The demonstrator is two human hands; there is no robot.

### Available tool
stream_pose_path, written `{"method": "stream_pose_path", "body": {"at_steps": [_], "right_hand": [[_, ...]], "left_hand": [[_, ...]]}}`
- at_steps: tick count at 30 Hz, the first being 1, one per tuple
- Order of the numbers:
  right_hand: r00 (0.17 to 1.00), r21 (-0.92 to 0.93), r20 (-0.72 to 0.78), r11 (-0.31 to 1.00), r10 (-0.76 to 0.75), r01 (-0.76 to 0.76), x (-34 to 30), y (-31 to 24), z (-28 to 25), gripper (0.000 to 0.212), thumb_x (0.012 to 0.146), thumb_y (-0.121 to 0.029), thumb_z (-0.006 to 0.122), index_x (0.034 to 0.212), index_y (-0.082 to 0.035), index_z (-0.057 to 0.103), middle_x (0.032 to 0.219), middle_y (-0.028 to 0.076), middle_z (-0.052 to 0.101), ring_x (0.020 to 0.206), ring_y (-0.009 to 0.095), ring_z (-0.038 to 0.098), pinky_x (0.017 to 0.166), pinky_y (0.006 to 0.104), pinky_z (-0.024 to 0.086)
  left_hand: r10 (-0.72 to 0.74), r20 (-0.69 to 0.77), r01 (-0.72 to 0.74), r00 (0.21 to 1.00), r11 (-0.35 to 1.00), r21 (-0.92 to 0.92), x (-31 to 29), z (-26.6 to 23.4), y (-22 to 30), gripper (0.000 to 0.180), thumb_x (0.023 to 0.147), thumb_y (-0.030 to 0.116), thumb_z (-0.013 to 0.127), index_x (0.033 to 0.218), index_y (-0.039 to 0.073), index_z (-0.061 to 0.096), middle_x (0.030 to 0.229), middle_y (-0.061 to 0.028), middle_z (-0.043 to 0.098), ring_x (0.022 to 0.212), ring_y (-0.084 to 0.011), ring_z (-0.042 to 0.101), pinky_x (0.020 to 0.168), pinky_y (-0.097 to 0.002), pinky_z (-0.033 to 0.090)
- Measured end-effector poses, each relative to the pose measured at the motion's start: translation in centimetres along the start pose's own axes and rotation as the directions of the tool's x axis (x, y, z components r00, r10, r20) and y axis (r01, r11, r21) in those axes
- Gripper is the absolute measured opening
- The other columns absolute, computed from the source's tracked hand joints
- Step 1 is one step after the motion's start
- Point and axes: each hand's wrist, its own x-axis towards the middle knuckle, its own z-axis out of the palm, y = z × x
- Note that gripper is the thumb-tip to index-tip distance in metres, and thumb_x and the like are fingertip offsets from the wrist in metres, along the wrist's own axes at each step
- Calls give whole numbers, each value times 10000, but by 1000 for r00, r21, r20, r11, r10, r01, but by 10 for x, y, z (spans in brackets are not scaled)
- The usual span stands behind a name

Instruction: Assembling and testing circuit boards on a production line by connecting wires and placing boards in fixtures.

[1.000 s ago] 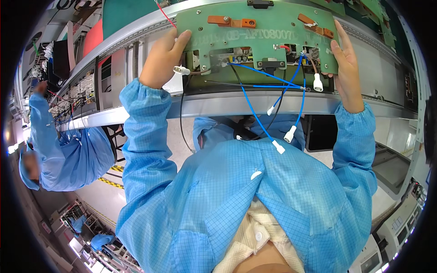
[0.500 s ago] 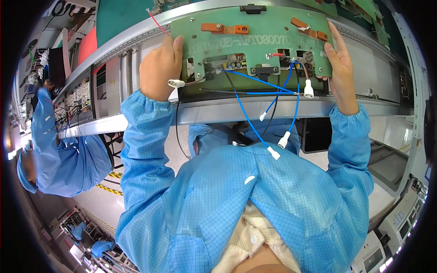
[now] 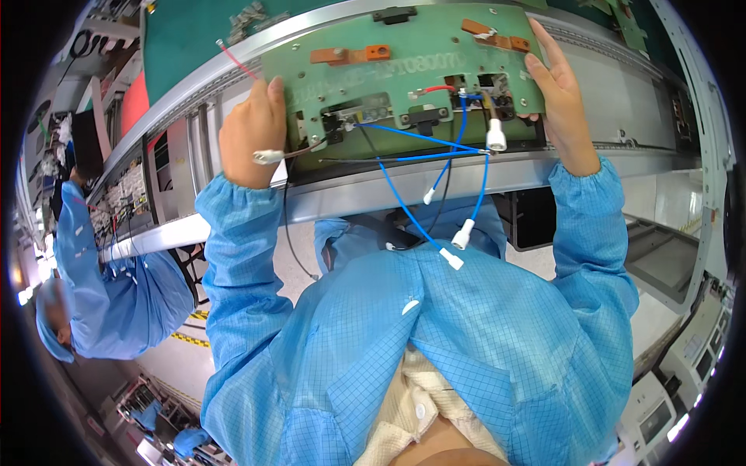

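A green circuit board with orange parts along its top lies on a metal conveyor rail. My left hand grips the board's left edge, thumb on top. Flat against the board's right edge, fingers straight, is my right hand. Several blue wires with white plug ends hang from the board's middle over the rail toward my chest. A black wire droops below my left hand. A red wire sticks out past the board's upper left.
A green mat covers the surface behind the rail. Another person in a blue coat works at the left by racks of parts. Grey machine housings stand at the right. Yellow-black floor tape shows below.
The board has slid nearer and lower along the rail with both hands on its edges. The blue wires now dangle further over the rail.
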Motion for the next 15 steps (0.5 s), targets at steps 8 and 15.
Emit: {"method": "stream_pose_path", "body": {"at_steps": [8, 15], "right_hand": [[999, 22, 12, 999, -32, 32, -1, -24, 23, 552, 962, -86, 494, 1466, -22, 278, 1398, 70, 438, 1151, 114, 480, 899, 238, 426], [999, 23, 19, 998, -51, 50, -1, -24, 25, 537, 965, -71, 484, 1462, -23, 286, 1373, 65, 461, 1133, 111, 494, 906, 246, 429]], "left_hand": [[-11, 10, 12, 1000, 997, -82, -4, -8, -17, 369, 1017, 328, 344, 908, 44, 553, 746, -255, 613, 706, -474, 565, 603, -559, 409], [-28, 41, 35, 999, 984, -173, -2, -9, -18, 386, 1019, 314, 346, 905, 23, 571, 746, -257, 604, 711, -471, 557, 608, -548, 395]]}}
